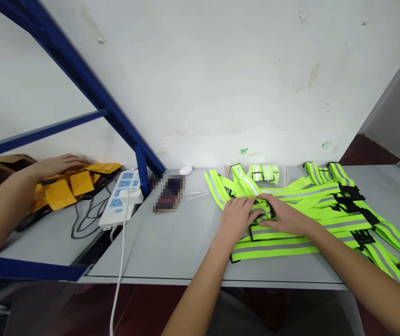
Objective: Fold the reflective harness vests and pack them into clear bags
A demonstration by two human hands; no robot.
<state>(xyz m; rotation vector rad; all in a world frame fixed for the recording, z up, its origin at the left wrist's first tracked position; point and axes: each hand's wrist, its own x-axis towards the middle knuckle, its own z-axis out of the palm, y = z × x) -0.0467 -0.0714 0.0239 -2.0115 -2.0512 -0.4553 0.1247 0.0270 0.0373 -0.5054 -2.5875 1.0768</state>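
Neon yellow-green straps with grey reflective stripes [291, 245] lie in overlapping rows on the grey table, with black buckles at their right side. My left hand [236, 217] and my right hand [284, 215] meet over the left part of the pile. Between them is a strap section with a black piece, and the fingers of both hands are bent around it. Behind my hands lies a rolled strap in a clear bag [263, 173]. Another looped strap [327, 173] rests at the back right.
A phone-like object, pixelated [169, 193], and a white oval item [185, 170] lie left of the straps. A white power strip [120, 198] with cables stands beside a blue frame [115, 119]. Beyond it, another person's arm [14, 196] reaches over yellow packets [59, 193].
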